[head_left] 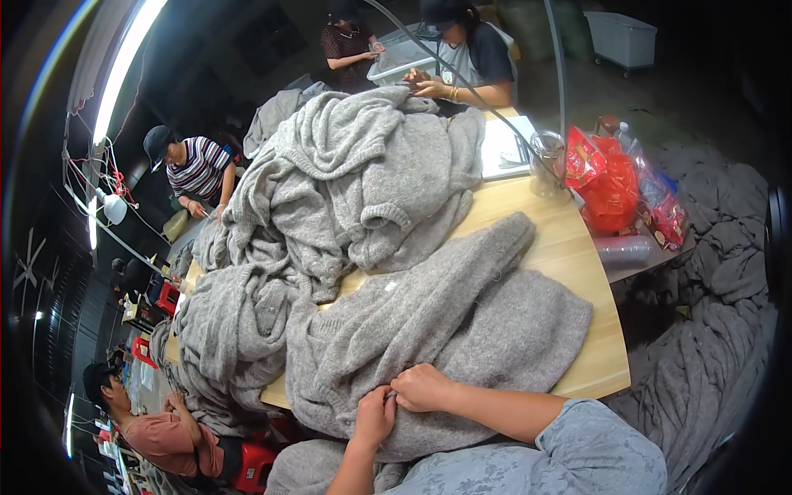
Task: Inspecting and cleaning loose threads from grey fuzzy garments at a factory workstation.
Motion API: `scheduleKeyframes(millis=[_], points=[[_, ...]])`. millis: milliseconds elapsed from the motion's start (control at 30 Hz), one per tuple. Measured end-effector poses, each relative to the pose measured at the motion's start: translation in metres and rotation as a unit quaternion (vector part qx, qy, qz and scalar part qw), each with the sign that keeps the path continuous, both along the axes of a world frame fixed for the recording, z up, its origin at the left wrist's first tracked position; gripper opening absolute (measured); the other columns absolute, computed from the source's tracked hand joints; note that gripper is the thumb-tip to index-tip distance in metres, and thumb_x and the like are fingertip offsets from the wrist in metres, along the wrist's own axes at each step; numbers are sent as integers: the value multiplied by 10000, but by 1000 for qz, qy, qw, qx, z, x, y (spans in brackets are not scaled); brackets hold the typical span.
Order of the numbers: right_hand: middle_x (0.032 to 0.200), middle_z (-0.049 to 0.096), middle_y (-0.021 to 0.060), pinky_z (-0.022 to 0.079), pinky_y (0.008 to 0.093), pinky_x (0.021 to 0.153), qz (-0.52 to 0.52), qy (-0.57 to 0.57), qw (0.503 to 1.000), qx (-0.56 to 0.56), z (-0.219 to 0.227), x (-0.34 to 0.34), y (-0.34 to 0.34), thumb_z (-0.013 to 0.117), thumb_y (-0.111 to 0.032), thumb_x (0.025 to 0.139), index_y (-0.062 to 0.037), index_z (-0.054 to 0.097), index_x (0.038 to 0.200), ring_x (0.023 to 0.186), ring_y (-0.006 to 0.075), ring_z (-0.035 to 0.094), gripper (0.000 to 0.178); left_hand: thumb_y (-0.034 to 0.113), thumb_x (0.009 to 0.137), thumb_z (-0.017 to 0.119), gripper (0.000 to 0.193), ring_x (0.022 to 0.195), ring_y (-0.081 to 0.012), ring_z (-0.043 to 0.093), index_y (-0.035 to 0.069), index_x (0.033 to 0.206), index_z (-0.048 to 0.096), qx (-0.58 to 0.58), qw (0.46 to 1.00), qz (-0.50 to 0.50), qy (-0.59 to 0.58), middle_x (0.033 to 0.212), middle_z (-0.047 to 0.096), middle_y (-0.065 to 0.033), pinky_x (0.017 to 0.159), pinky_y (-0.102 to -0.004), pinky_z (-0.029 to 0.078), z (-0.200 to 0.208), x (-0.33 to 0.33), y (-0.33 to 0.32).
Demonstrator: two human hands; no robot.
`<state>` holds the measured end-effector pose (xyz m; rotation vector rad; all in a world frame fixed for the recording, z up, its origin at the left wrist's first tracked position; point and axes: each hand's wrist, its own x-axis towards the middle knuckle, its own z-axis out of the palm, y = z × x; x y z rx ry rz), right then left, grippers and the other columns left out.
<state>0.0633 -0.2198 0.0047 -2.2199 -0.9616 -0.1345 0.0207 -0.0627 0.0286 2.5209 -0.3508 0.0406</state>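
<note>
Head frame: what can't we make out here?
- Head view: which part of the gray sweater the left hand and right hand pinch; their curled fingers hide it.
- Head view: number of garments in the gray pile; overlapping folds hide it.
- Head view: full extent of the gray knit below the tabletop; lower edge cuts it off.
- Head view: what the red bag contains; its plastic hides it.

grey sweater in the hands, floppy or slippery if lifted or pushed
The grey sweater would probably hang floppy, since it lies in soft folds. Its fuzzy knit suggests it would likely drag rather than slide on the table.
</note>
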Motion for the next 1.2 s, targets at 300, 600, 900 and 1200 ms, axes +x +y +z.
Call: scheduleKeyframes(millis=[300, 600, 900, 1200], points=[[700, 623, 145, 487, 446, 627, -6, 110, 993, 36, 1, 13, -2, 605, -237, 661, -64, 616, 705, 684, 333, 616, 179, 35, 780, 593, 182, 607, -144, 571, -21, 952, 614, -77, 994, 24, 80, 742, 637, -101, 579, -273, 460, -7, 1, 7], [704, 626, 130, 479, 443, 615, -39, 103, 989, 96, 0, 6, 0, 604, -231, 639, -55, 593, 682, 672, 326, 605, 181, 48, 735, 601, 188, 511, -64, 513, -24, 901, 651, -133, 978, 139, 84, 623, 611, -37, 492, -235, 426, -15, 0, -1], [670, 618, 135, 476, 433, 595, -81, 184, 970, 138, -3, 8, 5, 589, -210, 646, -53, 588, 674, 631, 329, 605, 160, -6, 779, 556, 151, 521, -72, 543, -37, 900, 641, -305, 911, 182, 209, 668, 617, -38, 468, -202, 446, -17, 9, 6], [702, 608, 133, 481, 423, 617, -55, 118, 985, 116, -6, 5, 4, 593, -185, 668, -51, 564, 698, 667, 322, 605, 141, 6, 775, 576, 137, 515, -78, 550, -33, 888, 642, -318, 905, 190, 212, 656, 614, -31, 468, -213, 452, -13, 7, 4]])
